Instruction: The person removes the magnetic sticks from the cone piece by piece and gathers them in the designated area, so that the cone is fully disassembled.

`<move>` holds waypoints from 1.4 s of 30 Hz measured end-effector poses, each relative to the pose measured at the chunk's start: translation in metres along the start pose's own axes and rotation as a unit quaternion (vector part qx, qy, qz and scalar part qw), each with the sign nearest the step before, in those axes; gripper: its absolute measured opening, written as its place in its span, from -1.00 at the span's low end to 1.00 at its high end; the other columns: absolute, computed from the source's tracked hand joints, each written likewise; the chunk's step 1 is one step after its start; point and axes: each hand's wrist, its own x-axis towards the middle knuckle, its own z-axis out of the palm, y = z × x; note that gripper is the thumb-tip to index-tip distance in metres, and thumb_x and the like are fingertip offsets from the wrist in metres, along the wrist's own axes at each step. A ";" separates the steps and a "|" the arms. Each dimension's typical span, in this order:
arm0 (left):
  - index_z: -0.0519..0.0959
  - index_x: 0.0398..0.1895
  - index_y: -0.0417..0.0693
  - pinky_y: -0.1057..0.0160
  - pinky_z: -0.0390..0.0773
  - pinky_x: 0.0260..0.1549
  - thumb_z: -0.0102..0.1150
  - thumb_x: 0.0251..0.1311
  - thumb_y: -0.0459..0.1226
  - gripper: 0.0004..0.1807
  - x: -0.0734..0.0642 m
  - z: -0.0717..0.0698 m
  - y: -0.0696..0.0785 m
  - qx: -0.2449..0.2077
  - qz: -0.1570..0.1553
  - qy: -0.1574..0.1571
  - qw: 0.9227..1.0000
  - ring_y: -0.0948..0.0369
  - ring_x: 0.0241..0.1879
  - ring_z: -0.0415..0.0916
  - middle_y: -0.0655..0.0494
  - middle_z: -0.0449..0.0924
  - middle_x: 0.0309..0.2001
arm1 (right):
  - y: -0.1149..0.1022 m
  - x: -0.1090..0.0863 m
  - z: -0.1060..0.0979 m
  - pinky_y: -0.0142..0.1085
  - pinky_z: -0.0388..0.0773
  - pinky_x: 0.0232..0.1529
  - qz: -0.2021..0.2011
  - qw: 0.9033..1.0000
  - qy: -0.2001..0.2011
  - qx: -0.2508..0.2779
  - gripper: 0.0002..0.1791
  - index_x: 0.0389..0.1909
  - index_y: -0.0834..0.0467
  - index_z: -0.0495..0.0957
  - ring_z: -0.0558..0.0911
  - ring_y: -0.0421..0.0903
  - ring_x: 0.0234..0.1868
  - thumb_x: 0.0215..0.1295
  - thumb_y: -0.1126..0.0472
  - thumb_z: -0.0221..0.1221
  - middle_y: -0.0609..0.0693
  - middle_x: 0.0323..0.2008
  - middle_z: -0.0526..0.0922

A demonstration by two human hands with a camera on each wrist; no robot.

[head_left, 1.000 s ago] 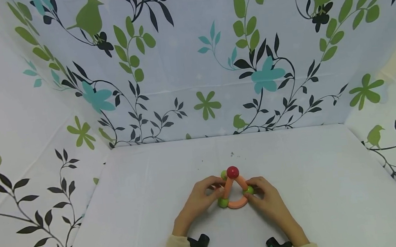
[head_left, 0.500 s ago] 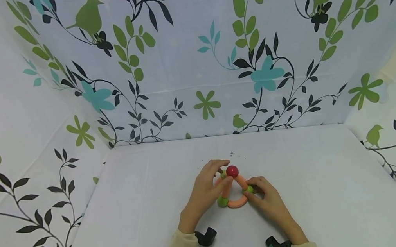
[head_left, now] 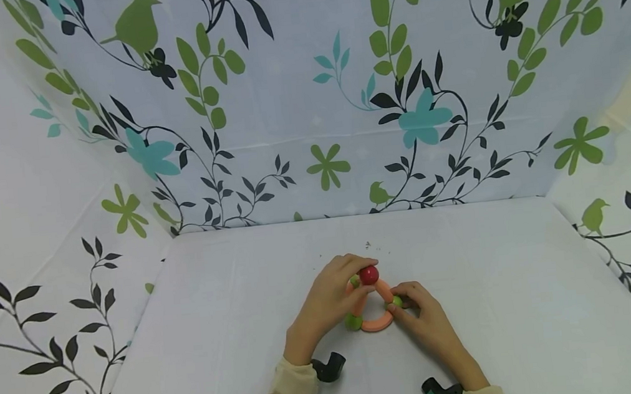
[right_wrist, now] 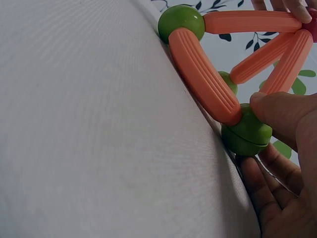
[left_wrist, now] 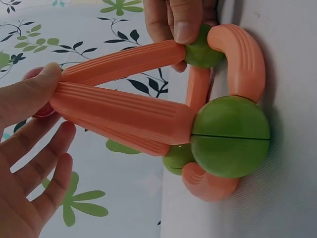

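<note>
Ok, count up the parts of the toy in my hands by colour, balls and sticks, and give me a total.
Red ball: 1
Green balls: 3
Orange sticks, straight and curved: 6
Total: 10 parts

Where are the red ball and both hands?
Red ball (head_left: 369,275), head view: middle of its visible side.
Left hand (head_left: 327,298), head view: back of the hand.
Right hand (head_left: 426,314), head view: back of the hand.
</note>
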 end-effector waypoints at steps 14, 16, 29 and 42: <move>0.66 0.14 0.02 0.27 0.66 0.04 0.53 0.18 -0.24 -0.55 0.001 0.004 0.001 0.020 0.013 0.036 0.999 0.27 0.00 0.66 0.22 0.72 0.01 | 0.001 0.000 0.000 -0.40 0.59 0.08 -0.004 1.000 -0.002 -0.007 -0.71 0.06 -0.09 0.64 0.60 -0.31 -0.05 0.35 0.08 0.40 -0.14 0.04 0.63; 0.66 0.14 0.01 0.27 0.66 0.04 0.54 0.17 -0.24 -0.55 0.001 0.005 0.001 0.021 0.013 0.040 0.999 0.27 -0.01 0.67 0.22 0.72 0.00 | 0.000 0.000 0.000 -0.40 0.60 0.08 -0.004 1.000 -0.001 -0.006 -0.71 0.05 -0.08 0.64 0.61 -0.31 -0.06 0.34 0.10 0.40 -0.13 0.04 0.63; 0.67 0.06 0.01 0.26 0.68 -0.05 0.60 0.07 -0.24 -0.54 0.001 0.006 0.003 0.037 0.018 0.067 0.997 0.26 -0.09 0.68 0.22 0.74 -0.05 | 0.000 0.001 0.000 -0.38 0.62 0.07 -0.005 1.000 -0.002 -0.009 -0.70 0.05 -0.09 0.64 0.62 -0.31 -0.07 0.34 0.09 0.40 -0.12 0.05 0.63; 0.66 -0.02 0.05 0.28 0.65 -0.13 0.59 0.08 -0.28 -0.61 0.000 0.009 0.006 0.042 0.009 0.078 0.996 0.26 -0.13 0.68 0.24 0.73 -0.03 | 0.001 0.001 0.001 -0.36 0.61 0.09 0.012 1.000 -0.010 -0.005 -0.71 0.05 -0.13 0.64 0.61 -0.29 -0.06 0.35 0.05 0.39 -0.15 0.04 0.63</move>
